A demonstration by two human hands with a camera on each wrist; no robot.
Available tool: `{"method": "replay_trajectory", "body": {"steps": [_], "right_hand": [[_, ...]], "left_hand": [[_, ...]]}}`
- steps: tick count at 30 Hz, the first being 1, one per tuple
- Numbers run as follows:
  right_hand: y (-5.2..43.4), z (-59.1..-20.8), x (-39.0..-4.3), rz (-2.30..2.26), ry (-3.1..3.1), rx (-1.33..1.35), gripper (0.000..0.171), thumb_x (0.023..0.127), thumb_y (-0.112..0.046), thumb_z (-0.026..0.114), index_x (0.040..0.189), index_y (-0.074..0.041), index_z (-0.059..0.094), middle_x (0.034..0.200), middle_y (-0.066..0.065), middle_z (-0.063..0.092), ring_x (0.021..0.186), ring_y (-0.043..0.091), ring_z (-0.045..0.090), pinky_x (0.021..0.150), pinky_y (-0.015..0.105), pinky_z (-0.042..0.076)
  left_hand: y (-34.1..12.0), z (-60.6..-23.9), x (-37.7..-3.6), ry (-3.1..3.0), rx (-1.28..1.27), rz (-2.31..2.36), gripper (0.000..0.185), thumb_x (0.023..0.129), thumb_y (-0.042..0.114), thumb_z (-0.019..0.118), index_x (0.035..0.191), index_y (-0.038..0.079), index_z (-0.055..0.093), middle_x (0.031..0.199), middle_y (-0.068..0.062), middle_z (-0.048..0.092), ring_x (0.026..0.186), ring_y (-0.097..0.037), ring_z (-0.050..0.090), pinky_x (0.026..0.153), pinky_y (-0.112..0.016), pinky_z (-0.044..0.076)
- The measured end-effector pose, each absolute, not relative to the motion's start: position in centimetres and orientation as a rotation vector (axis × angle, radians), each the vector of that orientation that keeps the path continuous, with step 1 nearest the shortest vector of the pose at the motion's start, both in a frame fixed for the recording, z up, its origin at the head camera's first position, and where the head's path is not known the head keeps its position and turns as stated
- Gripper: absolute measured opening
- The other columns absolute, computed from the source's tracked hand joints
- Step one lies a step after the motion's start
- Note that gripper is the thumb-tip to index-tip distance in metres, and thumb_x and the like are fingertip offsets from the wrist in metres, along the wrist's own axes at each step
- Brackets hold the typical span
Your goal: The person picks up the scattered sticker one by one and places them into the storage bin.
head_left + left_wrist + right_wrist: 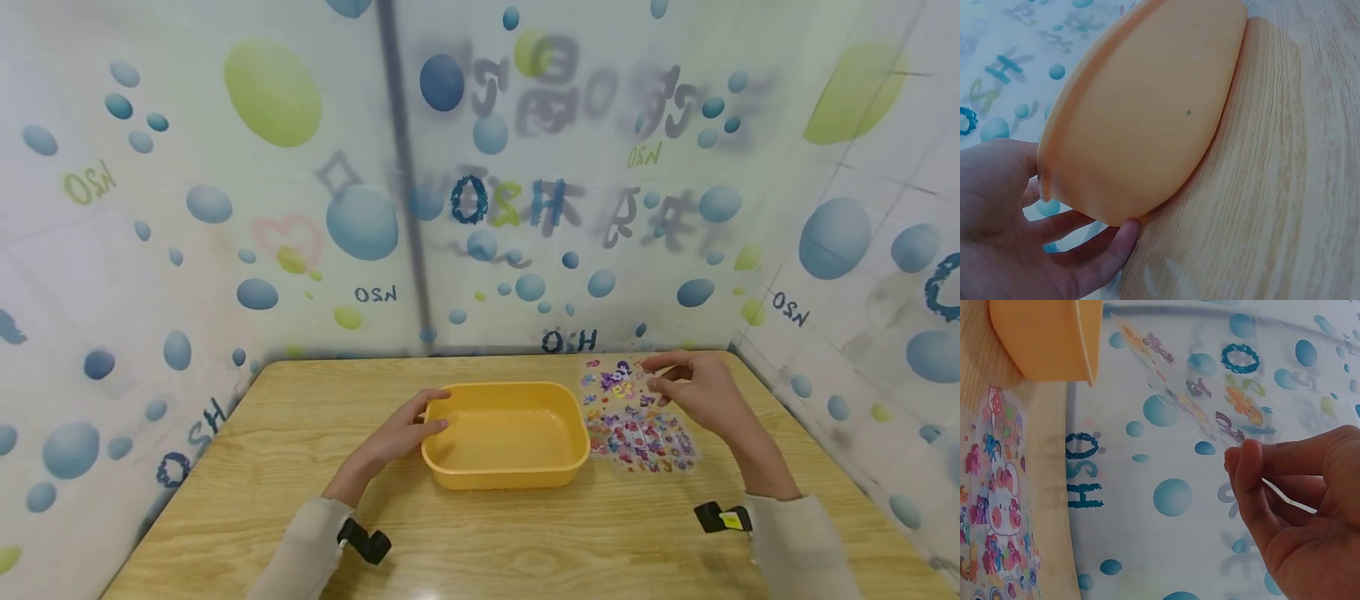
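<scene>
A yellow plastic tub (pixel 502 477) with rounded corners stands on the wooden table, its inside bare. My left hand (pixel 397 432) grips its left end; in the left wrist view the thumb lies at the rim and the fingertips reach under the outer wall (pixel 1147 119). To the right of the tub, my right hand (pixel 697 387) pinches a clear sticker sheet (pixel 1191 381) by one edge between thumb and fingertips. That sheet, printed with small colourful cartoon ponies, is raised off the table and tilted. Below it lie more sticker sheets (pixel 652 442), flat on the wood.
The wooden table (pixel 525 550) ends at the back against a translucent curtain (pixel 495 275) printed with blue and green bubbles. Similar printed panels close in the left and right sides. A small black camera (pixel 363 542) sits on the left wrist, another (pixel 720 518) on the right.
</scene>
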State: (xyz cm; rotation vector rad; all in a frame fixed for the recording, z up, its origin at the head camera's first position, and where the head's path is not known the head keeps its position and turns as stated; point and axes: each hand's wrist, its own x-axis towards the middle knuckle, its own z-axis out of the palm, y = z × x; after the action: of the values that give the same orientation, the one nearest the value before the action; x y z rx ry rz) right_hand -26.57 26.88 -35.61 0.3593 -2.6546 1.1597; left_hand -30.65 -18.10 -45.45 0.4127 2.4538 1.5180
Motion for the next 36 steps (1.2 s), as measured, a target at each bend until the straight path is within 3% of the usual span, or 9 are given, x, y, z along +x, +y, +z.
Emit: {"method": "replay_trajectory", "body": {"steps": [8,20,27,30,36], "right_hand": [[26.5,-35.8,-26.6,1.187,-2.631,0.394,0.024,0.098,-0.004,0.067,0.120,0.006,0.071,0.116,0.027,0.072,0.071,0.008,0.068,0.064,0.027,0.060],[25.7,-35.9,-26.7,1.151,-2.637,0.414,0.024,0.098,-0.006,0.068,0.121,0.002,0.072,0.116,0.024,0.073,0.072,0.008,0.069,0.063,0.030,0.060],[25.3,-36.3,-26.9,1.148,-2.656,0.404,0.023,0.097,-0.003,0.068,0.119,0.001,0.073,0.117,0.023,0.073,0.070,0.012,0.069,0.058,0.028,0.058],[25.1,-36.4,-26.8,1.147,-2.652,0.398,0.023,0.097,-0.003,0.068,0.119,0.000,0.073,0.115,0.023,0.074,0.068,0.013,0.069,0.054,0.028,0.055],[24.6,-36.4,-26.9,1.178,-2.631,0.428,0.023,0.097,-0.004,0.069,0.118,0.001,0.073,0.116,0.024,0.073,0.073,0.016,0.070,0.061,0.025,0.058]], "left_hand": [[-18.0,-45.5,-30.7,2.457,0.424,1.513,0.050,0.106,0.021,0.059,0.154,0.015,0.045,0.163,-0.017,0.039,0.124,-0.033,0.057,0.091,-0.038,0.056],[-18.0,-45.3,-30.5,2.488,0.420,1.498,0.049,0.106,0.022,0.059,0.153,0.016,0.046,0.165,-0.015,0.038,0.134,-0.039,0.052,0.107,-0.051,0.048],[-18.0,-45.4,-30.6,2.479,0.402,1.521,0.048,0.105,0.021,0.059,0.152,0.017,0.048,0.166,-0.013,0.037,0.148,-0.041,0.038,0.121,-0.061,0.032],[-18.0,-45.5,-30.6,2.481,0.411,1.516,0.048,0.106,0.021,0.059,0.152,0.018,0.048,0.166,-0.013,0.036,0.149,-0.041,0.038,0.121,-0.061,0.032],[-17.9,-45.4,-30.5,2.479,0.417,1.521,0.050,0.106,0.021,0.059,0.153,0.016,0.046,0.166,-0.013,0.036,0.147,-0.042,0.039,0.120,-0.061,0.033]]}}
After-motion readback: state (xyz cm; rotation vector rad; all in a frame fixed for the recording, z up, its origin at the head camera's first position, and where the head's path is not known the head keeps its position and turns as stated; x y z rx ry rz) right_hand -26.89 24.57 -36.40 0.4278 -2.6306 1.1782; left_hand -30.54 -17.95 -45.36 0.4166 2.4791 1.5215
